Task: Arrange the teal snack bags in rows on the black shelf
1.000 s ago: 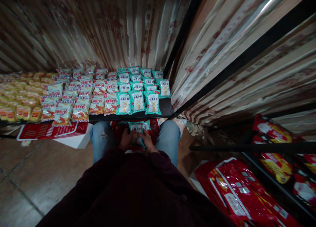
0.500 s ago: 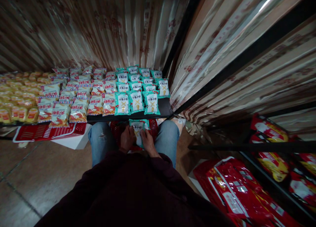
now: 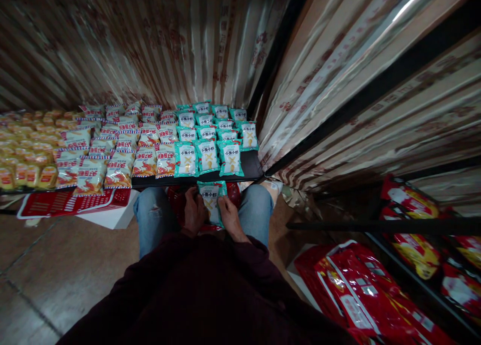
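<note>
Teal bag (image 3: pixel 212 201) is held btwn L hand (image 3: pixel 193 212) & R hand (image 3: pixel 230 216), both part-curled round its sides, over red container (image 3: pixel 233 192), nr shelf (image 3: pixel 250 162). Step in hand: prob. bag straightening; next, an even two-sided grip is called for.

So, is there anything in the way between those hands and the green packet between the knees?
Nothing visible: the left hand and right hand both hold the green packet by its sides. The front edge of the black shelf lies beyond it, not between.
</note>
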`<state>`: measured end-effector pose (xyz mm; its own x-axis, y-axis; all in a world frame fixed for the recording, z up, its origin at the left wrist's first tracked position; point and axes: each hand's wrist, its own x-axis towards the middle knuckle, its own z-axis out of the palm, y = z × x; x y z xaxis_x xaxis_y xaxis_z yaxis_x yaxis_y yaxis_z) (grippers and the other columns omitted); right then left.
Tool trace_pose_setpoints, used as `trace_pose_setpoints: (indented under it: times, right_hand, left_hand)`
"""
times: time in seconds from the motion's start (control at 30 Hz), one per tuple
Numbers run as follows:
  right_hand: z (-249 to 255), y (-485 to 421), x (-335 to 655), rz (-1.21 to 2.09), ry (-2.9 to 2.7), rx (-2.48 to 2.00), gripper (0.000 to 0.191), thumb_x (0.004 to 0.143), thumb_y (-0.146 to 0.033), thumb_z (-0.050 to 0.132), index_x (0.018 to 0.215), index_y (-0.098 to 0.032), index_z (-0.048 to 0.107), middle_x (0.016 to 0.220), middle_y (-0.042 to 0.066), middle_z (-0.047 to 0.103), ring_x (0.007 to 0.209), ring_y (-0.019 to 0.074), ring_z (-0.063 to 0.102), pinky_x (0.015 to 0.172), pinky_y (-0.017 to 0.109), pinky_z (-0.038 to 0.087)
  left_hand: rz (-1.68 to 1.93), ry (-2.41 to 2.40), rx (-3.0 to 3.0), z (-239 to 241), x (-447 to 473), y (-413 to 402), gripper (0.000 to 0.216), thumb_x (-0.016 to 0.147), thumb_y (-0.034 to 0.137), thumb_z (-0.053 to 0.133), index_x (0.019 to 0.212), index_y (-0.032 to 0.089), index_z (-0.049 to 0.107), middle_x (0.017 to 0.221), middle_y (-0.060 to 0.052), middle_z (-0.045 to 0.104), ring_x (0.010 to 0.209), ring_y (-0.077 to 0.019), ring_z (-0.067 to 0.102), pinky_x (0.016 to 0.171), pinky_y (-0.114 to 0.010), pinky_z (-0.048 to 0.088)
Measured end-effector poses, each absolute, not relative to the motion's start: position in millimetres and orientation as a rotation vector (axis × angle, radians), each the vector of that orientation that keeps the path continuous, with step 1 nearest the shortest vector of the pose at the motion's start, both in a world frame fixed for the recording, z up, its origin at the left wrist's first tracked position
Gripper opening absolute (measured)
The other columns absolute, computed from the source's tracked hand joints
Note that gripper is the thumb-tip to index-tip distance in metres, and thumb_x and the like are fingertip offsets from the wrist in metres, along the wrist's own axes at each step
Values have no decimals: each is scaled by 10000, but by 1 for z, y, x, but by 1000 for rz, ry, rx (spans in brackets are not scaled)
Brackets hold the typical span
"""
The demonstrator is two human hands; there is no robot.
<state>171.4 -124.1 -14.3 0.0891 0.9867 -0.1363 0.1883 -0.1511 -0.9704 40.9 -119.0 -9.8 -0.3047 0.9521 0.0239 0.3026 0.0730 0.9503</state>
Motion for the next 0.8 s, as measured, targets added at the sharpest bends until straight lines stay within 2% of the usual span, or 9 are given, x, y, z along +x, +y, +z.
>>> trace_pose_setpoints:
  times: [0.1,0.2,0.33,0.47,0.7,0.8]
  right_hand:
    - [-13,-125,173,1189,-1193,-1500,424,841,-603,464,804,-201,595,714,-19,571,676,140,492,643,234,402]
    - [-9,-125,174,1193,-1175,-1525,410,834,-601,479,817,-211,602,694,-26,572,682,145,499,644,232,403]
    - [-1,-125,176,1159,-1165,-1551,390,828,-588,496,834,-213,605,688,-29,577,659,142,503,618,228,394]
    - [4,-126,176,1133,-1181,-1555,363,834,-552,507,883,-208,611,726,-16,601,670,144,515,621,231,401]
    - [7,-130,174,1142,-1211,-1545,359,850,-532,509,1004,-220,598,930,20,667,793,177,589,741,275,454]
    - [7,-129,175,1113,-1235,-1533,354,872,-517,477,1020,-224,609,954,23,669,841,187,599,783,286,462]
  left_hand:
    - [1242,1800,1459,-8,40,-117,176,883,249,428,1009,184,533,1042,-120,561,1025,-227,544,938,-374,431]
    - [1196,1791,1598,-3,40,-116,162,874,200,418,923,193,571,998,-112,555,981,-222,541,905,-370,445]
    - [1198,1700,1594,3,41,-119,208,883,189,399,981,190,582,1008,-101,571,982,-202,554,917,-349,448]
    - [1176,1630,1513,6,42,-123,242,898,252,400,1029,180,591,1049,-105,591,1021,-202,562,964,-351,433]
    - [1061,1509,1252,10,43,-130,382,872,384,492,1186,179,567,1225,-102,609,1156,-226,547,1023,-342,388]
    - [999,1446,1113,12,44,-131,474,841,431,556,1253,198,536,1257,-82,612,1182,-227,545,1021,-326,389]
